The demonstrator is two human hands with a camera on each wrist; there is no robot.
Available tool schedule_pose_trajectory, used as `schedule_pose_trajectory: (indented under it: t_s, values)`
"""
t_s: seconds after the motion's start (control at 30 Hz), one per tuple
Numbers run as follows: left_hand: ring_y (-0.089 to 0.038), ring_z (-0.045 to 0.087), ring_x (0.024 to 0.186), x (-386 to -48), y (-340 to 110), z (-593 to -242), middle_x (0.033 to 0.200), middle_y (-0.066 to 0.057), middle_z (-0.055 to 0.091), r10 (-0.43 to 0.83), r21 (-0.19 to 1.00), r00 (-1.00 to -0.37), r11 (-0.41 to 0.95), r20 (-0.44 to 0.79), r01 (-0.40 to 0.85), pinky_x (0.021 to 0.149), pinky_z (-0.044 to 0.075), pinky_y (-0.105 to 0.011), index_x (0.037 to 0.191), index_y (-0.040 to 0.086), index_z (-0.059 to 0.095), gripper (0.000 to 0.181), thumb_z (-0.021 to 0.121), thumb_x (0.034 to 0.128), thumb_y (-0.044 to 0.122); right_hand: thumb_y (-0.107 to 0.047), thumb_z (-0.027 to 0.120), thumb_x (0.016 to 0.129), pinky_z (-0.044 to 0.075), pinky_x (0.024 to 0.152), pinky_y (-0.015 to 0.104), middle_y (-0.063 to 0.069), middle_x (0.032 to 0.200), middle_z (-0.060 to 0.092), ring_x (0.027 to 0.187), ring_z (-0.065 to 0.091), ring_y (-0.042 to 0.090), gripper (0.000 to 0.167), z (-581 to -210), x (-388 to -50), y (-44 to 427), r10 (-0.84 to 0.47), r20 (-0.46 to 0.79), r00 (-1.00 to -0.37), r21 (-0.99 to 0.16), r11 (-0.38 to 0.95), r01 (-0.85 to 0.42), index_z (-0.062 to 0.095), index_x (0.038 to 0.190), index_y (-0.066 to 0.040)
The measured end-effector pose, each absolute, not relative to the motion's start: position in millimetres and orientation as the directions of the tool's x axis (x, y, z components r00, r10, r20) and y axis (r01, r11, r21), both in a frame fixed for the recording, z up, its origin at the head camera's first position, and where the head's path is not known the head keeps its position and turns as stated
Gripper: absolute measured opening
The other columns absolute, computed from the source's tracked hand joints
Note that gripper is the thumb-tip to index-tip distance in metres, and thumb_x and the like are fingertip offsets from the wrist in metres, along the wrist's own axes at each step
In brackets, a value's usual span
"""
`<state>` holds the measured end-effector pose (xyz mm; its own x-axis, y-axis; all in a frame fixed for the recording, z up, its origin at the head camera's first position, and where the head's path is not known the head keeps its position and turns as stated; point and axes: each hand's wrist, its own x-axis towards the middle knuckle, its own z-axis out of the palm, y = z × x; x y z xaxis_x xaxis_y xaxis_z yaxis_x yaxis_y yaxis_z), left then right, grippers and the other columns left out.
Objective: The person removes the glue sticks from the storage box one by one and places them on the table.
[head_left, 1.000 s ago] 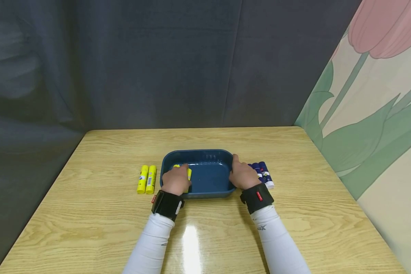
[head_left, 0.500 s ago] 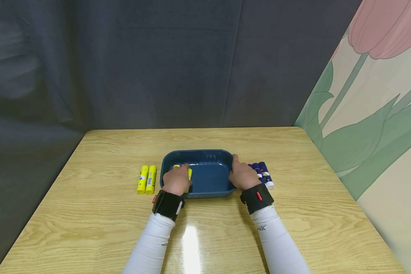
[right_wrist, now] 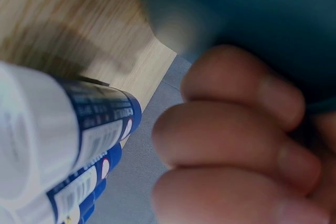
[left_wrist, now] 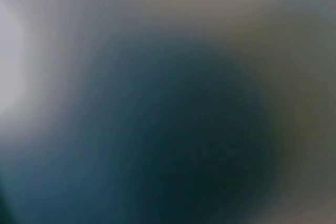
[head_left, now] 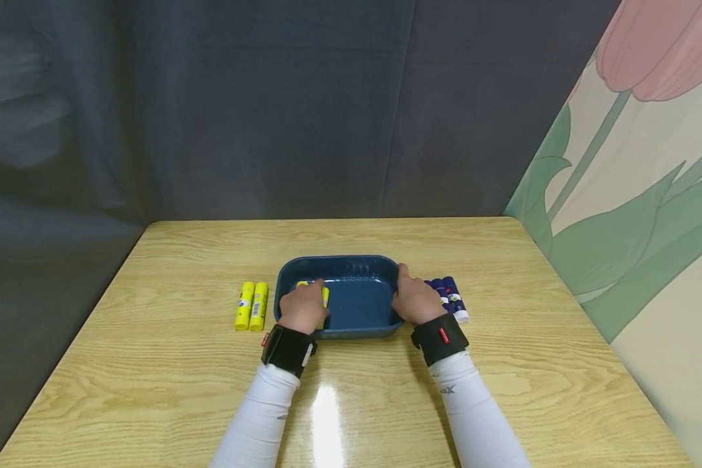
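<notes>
A dark blue rectangular tray [head_left: 359, 305] stands mid-table in the head view. My left hand [head_left: 300, 307] is over its front left part, upon yellow glue sticks [head_left: 325, 298] that show past the fingers. Its fingertips are hidden, so whether it grips a stick cannot be seen. In the left wrist view all is blurred. My right hand [head_left: 416, 299] grips the tray's right end; the right wrist view shows its curled fingers [right_wrist: 231, 129] against the outer wall. Close by that hand lie several dark blue glue sticks with white ends [head_left: 454, 300], partly hidden by it.
Two yellow glue sticks [head_left: 250, 306] lie side by side on the wooden table [head_left: 169, 364], left of the tray. A dark grey curtain [head_left: 327, 117] hangs behind the table. At the right is a wall with a tulip print [head_left: 620, 195].
</notes>
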<state>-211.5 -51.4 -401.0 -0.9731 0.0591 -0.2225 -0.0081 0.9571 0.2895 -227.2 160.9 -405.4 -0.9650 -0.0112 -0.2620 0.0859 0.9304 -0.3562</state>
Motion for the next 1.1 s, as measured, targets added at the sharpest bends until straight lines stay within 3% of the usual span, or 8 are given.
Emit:
schedule_pose_trajectory:
  t_s: [0.67,1.1]
  values:
    - [-0.031,0.064,0.109,-211.1,-46.2,-404.4,0.119,-0.015,0.069,0.06,0.296,-0.981,0.955,-0.183,0.004,0.083,0.053,-0.05,0.145,0.014,0.052,0.064,0.077,0.0877,0.025,-0.014,0.051,0.099,0.043,0.051,0.034,0.019,0.089,0.063,0.064,0.06,0.027,0.062,-405.2,-226.7,162.5,-0.018,-0.248,-0.969,-0.346,0.936,0.071,0.025,0.153,-0.003]
    - [-0.03,0.068,0.094,-212.3,-49.3,-403.8,0.109,-0.015,0.071,0.07,0.307,-0.983,0.951,-0.169,0.015,0.075,0.054,-0.047,0.144,0.012,0.052,0.063,0.077,0.0877,0.026,-0.015,0.051,0.099,0.043,0.051,0.034,0.02,0.092,0.064,0.064,0.06,0.027,0.063,-404.5,-227.0,161.6,-0.018,-0.25,-0.968,-0.348,0.935,0.072,0.023,0.154,-0.003]
